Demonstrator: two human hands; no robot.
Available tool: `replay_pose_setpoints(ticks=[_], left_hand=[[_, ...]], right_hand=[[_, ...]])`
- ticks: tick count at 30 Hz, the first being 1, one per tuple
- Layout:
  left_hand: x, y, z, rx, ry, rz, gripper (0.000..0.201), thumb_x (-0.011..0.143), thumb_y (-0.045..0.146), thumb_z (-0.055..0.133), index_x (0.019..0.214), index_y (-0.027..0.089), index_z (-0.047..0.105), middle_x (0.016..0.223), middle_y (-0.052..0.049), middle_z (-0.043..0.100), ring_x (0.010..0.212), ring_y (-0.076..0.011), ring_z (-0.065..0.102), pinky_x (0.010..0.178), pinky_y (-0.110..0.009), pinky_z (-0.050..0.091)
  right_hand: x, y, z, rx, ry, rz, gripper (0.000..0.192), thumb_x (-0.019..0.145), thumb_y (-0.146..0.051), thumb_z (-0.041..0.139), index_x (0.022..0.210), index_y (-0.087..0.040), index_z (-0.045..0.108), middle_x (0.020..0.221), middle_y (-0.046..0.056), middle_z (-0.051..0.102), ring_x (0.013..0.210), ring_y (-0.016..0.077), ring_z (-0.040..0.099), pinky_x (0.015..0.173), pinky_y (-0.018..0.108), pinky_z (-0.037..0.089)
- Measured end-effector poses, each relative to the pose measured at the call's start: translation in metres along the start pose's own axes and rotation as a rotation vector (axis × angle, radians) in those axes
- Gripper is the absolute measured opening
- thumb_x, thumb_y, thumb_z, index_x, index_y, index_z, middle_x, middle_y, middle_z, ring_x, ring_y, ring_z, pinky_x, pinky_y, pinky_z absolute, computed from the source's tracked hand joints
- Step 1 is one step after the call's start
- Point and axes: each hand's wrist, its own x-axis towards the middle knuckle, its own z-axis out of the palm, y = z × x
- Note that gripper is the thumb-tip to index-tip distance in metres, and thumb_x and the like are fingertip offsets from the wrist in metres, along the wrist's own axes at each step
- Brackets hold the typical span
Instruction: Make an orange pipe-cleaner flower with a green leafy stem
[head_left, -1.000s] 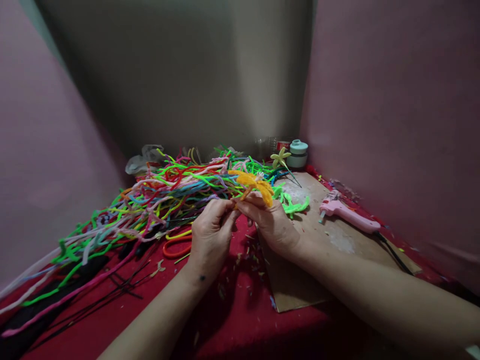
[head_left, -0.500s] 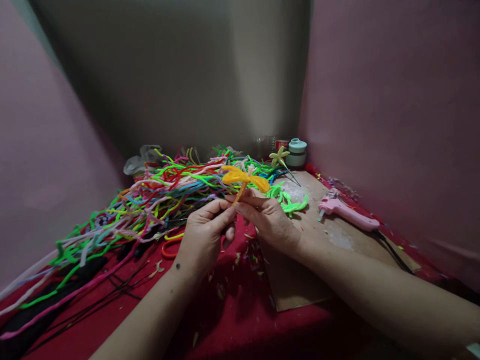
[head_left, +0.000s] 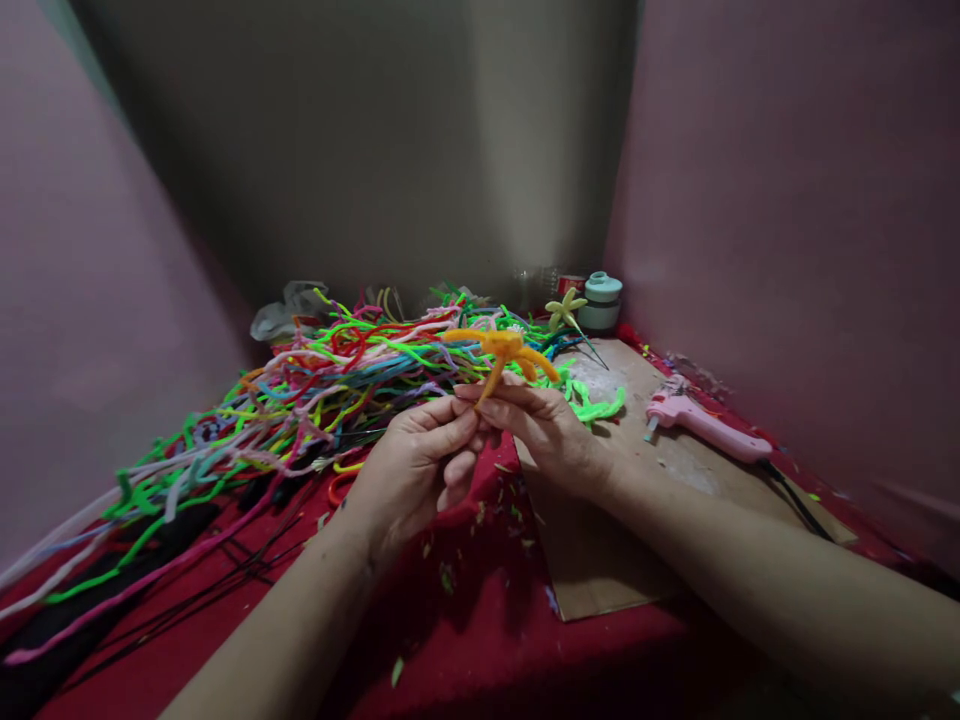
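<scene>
Two hands meet on one small orange pipe-cleaner flower point(head_left: 504, 352), held up off the red cloth point(head_left: 465, 640) at the middle of the scene. Its stem runs down and slightly leftward from the petals into the fingers, so the long axis stands close to upright, tilted a little toward the left hand point(head_left: 420, 462). The right hand point(head_left: 541, 430) pinches the stem right under the petals, thumb and forefinger closed on it; the flower head sits just above and beyond that pinch. The left hand curls in from below, fingertips pressed together at the stem's lower end, touching the right hand's fingers. Of the pair, the right hand sits nearer the petals, the left nearer the tail.

Behind the flower and to its left sprawls the heap of coloured pipe cleaners point(head_left: 300, 400). Right of the flower lies a cardboard sheet point(head_left: 645, 470), with a pink glue gun point(head_left: 705, 425) on its far side. Beyond the flower, near the corner, stand a pale yellow finished flower point(head_left: 564, 308) and a teal pot point(head_left: 600, 300).
</scene>
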Motion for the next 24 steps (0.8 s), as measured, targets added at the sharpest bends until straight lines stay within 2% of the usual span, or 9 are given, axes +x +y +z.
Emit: replay_pose_setpoints(ticks=[3,6,11,14,16,18,21,24], left_hand=[[0.0,-0.001,-0.001,0.04,-0.022,-0.01,0.015,0.077,0.029,0.063,0.073,0.015,0.058,0.044,0.006,0.046,0.027,-0.003,0.031,0.027,-0.014,0.026],[-0.001,-0.005,0.002,0.197,-0.023,0.081,0.018,0.082,0.032,0.056,0.073,0.016,0.059,0.044,0.004,0.05,0.031,-0.0073,0.04,0.032,-0.018,0.033],[0.0,-0.014,0.005,0.701,0.265,0.45,0.006,0.074,0.024,0.065,0.077,0.019,0.067,0.064,-0.001,0.062,0.056,-0.0128,0.054,0.056,-0.022,0.042],[0.002,-0.017,0.001,0.864,0.295,0.608,0.006,0.075,0.02,0.063,0.076,0.021,0.069,0.076,-0.003,0.065,0.069,-0.0147,0.055,0.07,-0.023,0.041],[0.002,-0.016,0.0,0.86,0.281,0.622,0.01,0.077,0.019,0.06,0.076,0.022,0.07,0.077,-0.003,0.066,0.07,-0.0147,0.055,0.071,-0.022,0.04],[0.001,-0.015,0.001,0.781,0.294,0.593,0.011,0.077,0.02,0.06,0.074,0.022,0.07,0.07,-0.002,0.064,0.066,-0.0145,0.053,0.065,-0.021,0.039],[0.0,-0.013,0.004,0.636,0.315,0.499,0.01,0.074,0.022,0.063,0.066,0.021,0.069,0.054,0.001,0.053,0.055,-0.0125,0.046,0.052,-0.02,0.034],[0.0,-0.013,0.005,0.561,0.31,0.407,0.009,0.074,0.024,0.063,0.067,0.019,0.067,0.049,0.004,0.046,0.046,-0.0091,0.037,0.045,-0.019,0.03]], right_hand=[[-0.001,0.001,0.0,0.07,-0.001,0.07,0.024,0.082,-0.036,0.06,0.1,-0.027,0.072,0.074,-0.001,0.057,0.065,0.0108,0.047,0.065,0.028,0.041],[-0.001,0.004,0.002,0.135,0.058,0.123,0.023,0.08,-0.037,0.062,0.097,-0.024,0.073,0.07,-0.001,0.057,0.064,0.0112,0.048,0.064,0.028,0.041],[-0.001,0.009,0.003,0.146,0.141,0.11,0.018,0.078,-0.034,0.064,0.09,-0.024,0.074,0.076,0.0,0.061,0.069,0.0123,0.052,0.068,0.028,0.043],[0.0,0.009,0.004,0.092,0.116,0.081,0.015,0.079,-0.033,0.064,0.087,-0.025,0.074,0.076,0.0,0.062,0.075,0.0135,0.054,0.074,0.029,0.043],[0.0,0.009,0.004,0.022,0.106,0.071,0.015,0.08,-0.033,0.062,0.087,-0.026,0.073,0.076,-0.001,0.062,0.075,0.0139,0.053,0.074,0.029,0.043],[0.0,0.007,0.005,-0.056,0.105,0.061,0.015,0.081,-0.033,0.061,0.089,-0.027,0.073,0.078,-0.001,0.063,0.077,0.0148,0.054,0.075,0.03,0.043],[0.0,0.004,0.006,-0.092,0.107,0.037,0.015,0.079,-0.031,0.063,0.091,-0.03,0.073,0.083,-0.001,0.065,0.083,0.0157,0.056,0.081,0.032,0.043],[-0.001,0.0,0.007,-0.061,0.096,0.03,0.016,0.079,-0.03,0.062,0.092,-0.03,0.073,0.088,0.0,0.066,0.092,0.0169,0.056,0.086,0.033,0.043]])
